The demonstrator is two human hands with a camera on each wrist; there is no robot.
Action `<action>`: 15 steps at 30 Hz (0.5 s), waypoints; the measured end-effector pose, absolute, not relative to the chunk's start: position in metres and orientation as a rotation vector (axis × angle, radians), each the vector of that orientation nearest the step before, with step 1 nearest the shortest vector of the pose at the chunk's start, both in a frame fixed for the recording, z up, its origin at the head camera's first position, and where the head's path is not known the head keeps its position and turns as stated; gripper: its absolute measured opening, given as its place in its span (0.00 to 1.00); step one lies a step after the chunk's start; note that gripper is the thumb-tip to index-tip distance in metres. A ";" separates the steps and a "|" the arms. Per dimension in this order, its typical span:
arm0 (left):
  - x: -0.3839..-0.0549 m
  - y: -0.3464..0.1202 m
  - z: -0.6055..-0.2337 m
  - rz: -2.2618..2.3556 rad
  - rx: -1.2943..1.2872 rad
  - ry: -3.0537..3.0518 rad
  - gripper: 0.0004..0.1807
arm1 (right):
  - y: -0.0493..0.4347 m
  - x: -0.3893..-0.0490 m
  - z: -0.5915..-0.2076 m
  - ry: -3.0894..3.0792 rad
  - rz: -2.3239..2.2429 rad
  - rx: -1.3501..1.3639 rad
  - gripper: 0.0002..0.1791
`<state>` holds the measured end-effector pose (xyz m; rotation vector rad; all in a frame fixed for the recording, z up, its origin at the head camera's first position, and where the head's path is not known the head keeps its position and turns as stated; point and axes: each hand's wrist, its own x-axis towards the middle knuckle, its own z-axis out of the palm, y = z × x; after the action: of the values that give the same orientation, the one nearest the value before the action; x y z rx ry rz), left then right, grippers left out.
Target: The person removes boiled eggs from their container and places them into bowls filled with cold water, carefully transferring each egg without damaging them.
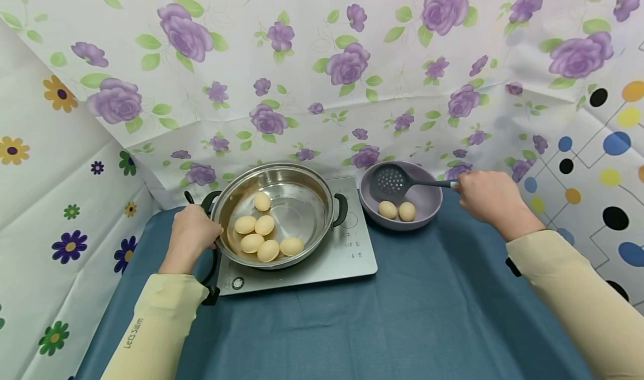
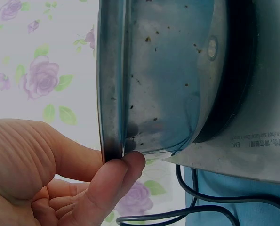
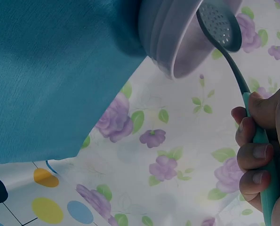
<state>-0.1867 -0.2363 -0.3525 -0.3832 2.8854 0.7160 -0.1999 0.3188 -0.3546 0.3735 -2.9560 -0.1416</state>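
Note:
My left hand (image 1: 193,230) pinches the left rim of a stainless steel pot (image 1: 312,246) near its black side handle. The left wrist view shows the thumb and fingers on the pot's rim (image 2: 112,94). Several light-brown eggs (image 1: 264,224) lie in the pot, mostly toward its left and front. With curled fingers, my right hand (image 1: 490,201) grips the green handle (image 3: 262,136) of a dark slotted skimmer (image 1: 391,182). The skimmer's perforated head is over the purple bowl (image 1: 427,215), behind two eggs (image 1: 397,210) that lie inside it.
Under the pot is a silver induction cooktop (image 1: 359,262), with a black cord (image 2: 215,200) at its left. A blue cloth (image 1: 322,324) covers the table. Flowered sheets (image 1: 302,61) hang behind and at the left; a dotted sheet (image 1: 604,201) hangs at the right.

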 end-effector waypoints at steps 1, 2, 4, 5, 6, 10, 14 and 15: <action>-0.187 -0.236 -0.353 0.715 -0.382 2.887 0.13 | 0.319 -0.200 -0.354 -2.962 -0.136 0.370 0.17; -0.187 -0.236 -0.352 0.714 -0.382 2.888 0.12 | 0.319 -0.200 -0.353 -2.967 -0.134 0.368 0.17; -0.187 -0.236 -0.352 0.714 -0.383 2.888 0.12 | 0.319 -0.200 -0.352 -2.975 -0.132 0.361 0.17; -0.187 -0.236 -0.352 0.714 -0.384 2.887 0.12 | 0.319 -0.200 -0.352 -2.978 -0.132 0.356 0.17; -0.187 -0.236 -0.352 0.714 -0.386 2.886 0.12 | 0.319 -0.200 -0.352 -2.979 -0.132 0.351 0.17; -0.187 -0.236 -0.352 0.710 -0.387 2.884 0.12 | 0.320 -0.200 -0.350 -2.973 -0.132 0.344 0.17; -0.187 -0.236 -0.352 0.710 -0.378 2.888 0.12 | 0.320 -0.200 -0.349 -2.981 -0.124 0.338 0.17; -0.187 -0.236 -0.352 0.711 -0.375 2.890 0.13 | 0.320 -0.200 -0.348 -2.986 -0.122 0.335 0.17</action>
<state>-0.1866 -0.2363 -0.3522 -0.3748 2.8898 0.7109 -0.2002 0.3200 -0.3483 0.3348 -2.9855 -0.1224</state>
